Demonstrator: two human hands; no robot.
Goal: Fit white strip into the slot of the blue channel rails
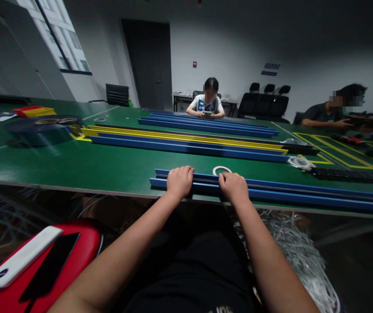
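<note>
A long blue channel-shaped strip point(304, 200) lies along the table's near edge, running off to the right. Near its left end, my left hand point(179, 181) is closed over it, fingers wrapped across the top. My right hand point(234, 188) grips the same strip a short way to the right, thumb bent inward. The fingertips of both hands are hidden on the far side. Just behind the strip, close to my right hand, lies a white ring point(221, 168), perhaps a tape roll.
Farther back on the green table point(124, 163) lie another blue strip point(189, 148), yellow strips point(186, 138) and more blue strips point(206, 124). A large dark blue roll point(41, 130) is at left. Two people sit beyond. A red stool point(85, 243) holds a phone.
</note>
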